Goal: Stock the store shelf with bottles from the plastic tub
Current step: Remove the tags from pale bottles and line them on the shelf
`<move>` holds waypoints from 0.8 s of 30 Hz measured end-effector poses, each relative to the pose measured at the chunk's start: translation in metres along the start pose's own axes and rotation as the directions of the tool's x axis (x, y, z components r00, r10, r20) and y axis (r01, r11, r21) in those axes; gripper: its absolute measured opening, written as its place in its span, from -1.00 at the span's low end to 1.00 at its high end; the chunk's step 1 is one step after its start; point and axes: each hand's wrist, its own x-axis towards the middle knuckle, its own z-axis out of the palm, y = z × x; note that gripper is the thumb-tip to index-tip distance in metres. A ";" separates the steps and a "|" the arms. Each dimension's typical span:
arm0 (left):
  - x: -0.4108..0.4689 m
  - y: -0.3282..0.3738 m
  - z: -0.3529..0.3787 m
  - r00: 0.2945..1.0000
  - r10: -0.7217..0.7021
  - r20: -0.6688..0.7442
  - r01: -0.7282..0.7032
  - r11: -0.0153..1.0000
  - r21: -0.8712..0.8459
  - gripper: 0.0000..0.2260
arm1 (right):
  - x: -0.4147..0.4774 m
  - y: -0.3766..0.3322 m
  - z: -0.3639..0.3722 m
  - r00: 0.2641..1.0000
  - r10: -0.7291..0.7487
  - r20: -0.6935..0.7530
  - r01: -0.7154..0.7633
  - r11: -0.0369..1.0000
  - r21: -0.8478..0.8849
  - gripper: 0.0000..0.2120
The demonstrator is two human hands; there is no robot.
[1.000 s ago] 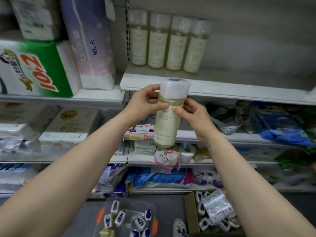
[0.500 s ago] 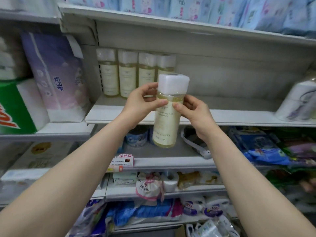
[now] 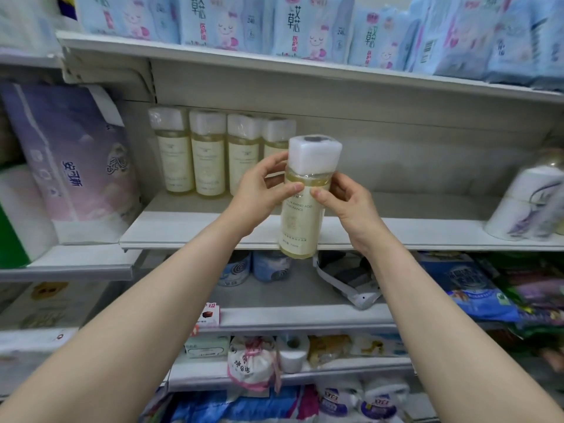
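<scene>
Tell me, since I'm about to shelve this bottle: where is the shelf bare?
The shelf is bare from the row of four bottles rightward to the wrapped rolls, and in a strip before that row. Crowded: the left end, where those bottles stand close together.

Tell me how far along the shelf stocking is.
Done: four bottles stand on the shelf. In hand: left hand and right hand grip a fifth bottle upright before the shelf edge. Left: setting it beside them; the tub is out of view.
</scene>
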 end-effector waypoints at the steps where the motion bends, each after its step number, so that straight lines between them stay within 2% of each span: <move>1: 0.002 -0.002 0.001 1.000 -0.003 0.001 0.003 1.000 0.004 -0.52 | 0.002 0.003 -0.001 1.000 0.005 0.003 -0.005 1.000 -0.001 -0.64; 11: 0.017 -0.019 0.007 1.000 -0.001 -0.021 0.000 1.000 -0.008 -0.52 | 0.018 0.017 -0.001 1.000 0.024 -0.016 -0.023 0.999 0.035 -0.60; 18: 0.008 -0.049 0.004 0.998 -0.059 -0.018 0.060 0.998 0.027 -0.35 | 0.006 0.043 0.007 0.995 0.041 -0.094 -0.037 0.998 0.050 -0.51; 24: -0.019 -0.080 0.006 0.995 -0.090 -0.042 0.094 0.989 0.113 -0.40 | -0.024 0.083 0.018 0.986 0.084 -0.143 -0.095 0.993 -0.067 -0.46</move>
